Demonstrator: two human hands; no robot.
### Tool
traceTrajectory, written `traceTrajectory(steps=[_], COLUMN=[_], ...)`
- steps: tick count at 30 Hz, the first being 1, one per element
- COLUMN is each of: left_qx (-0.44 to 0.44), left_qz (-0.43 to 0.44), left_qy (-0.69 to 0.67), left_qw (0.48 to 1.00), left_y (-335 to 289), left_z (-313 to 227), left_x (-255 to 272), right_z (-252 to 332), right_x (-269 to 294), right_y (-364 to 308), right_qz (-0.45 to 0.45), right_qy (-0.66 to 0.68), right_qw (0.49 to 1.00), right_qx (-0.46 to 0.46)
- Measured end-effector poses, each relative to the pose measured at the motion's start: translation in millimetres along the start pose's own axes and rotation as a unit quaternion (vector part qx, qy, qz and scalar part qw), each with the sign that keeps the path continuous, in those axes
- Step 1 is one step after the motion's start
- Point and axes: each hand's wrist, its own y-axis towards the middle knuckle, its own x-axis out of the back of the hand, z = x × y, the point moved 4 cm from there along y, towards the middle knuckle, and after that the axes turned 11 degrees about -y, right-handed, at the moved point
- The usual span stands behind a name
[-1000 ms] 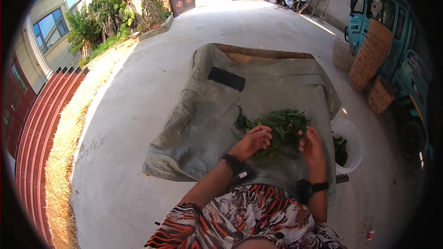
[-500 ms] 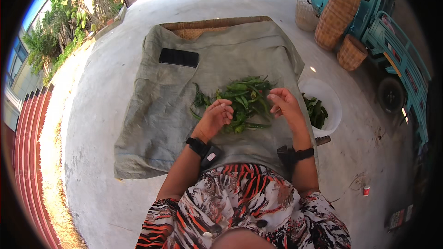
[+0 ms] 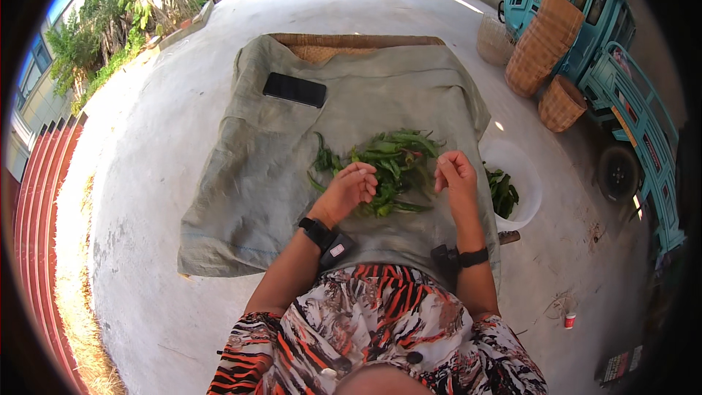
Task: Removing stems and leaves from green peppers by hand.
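Observation:
A loose pile of green chili peppers (image 3: 391, 152) lies on a grey-green woven cloth (image 3: 241, 175) in front of me. At the pile's left edge is my left hand (image 3: 352, 189), its fingers loosely bent and a little apart, with nothing visible in it. My right hand (image 3: 456, 175) hovers at the right side of the pile, thumb and forefinger drawn together. Whatever it may pinch is too small to make out. Beyond the cloth's right edge stands a white plastic bucket (image 3: 532, 189) with dark green peppers or leaves (image 3: 502, 192) inside.
A black phone (image 3: 295, 90) rests on the cloth's far left. Under the cloth, a woven tray (image 3: 344, 47) shows at the back. Tall baskets (image 3: 545, 44) and a teal cargo vehicle (image 3: 636, 95) stand at far right. A red-and-white cup (image 3: 570, 320) is on the ground.
My right hand's thumb and fingers have come closer together. The left hand stays beside the pile, nearly as before. The whole view has shifted slightly.

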Motion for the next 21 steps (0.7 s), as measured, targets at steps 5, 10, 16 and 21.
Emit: traceTrajectory(steps=[5,10,16,21], left_qx=[0.013,0.015,0.007,-0.023], left_qz=[-0.03,0.012,0.021,0.009], left_qy=[0.036,0.004,-0.055,-0.083], left_qw=[0.999,1.0,0.998,0.996], left_y=[-4,-1,-1,-1], left_z=[-2,-3,-4,-6], left_x=[-15,-8,-13,-3], right_z=[13,-9,-34,-42], right_x=[1,-16,-14,12], right_y=[-14,-18,-18,-12], right_qz=[0.012,0.124,0.132,0.06], right_qy=[0.012,-0.026,0.035,0.281], right_qw=[0.999,0.992,0.985,0.953], right_qx=[0.046,-0.024,-0.102,-0.1])
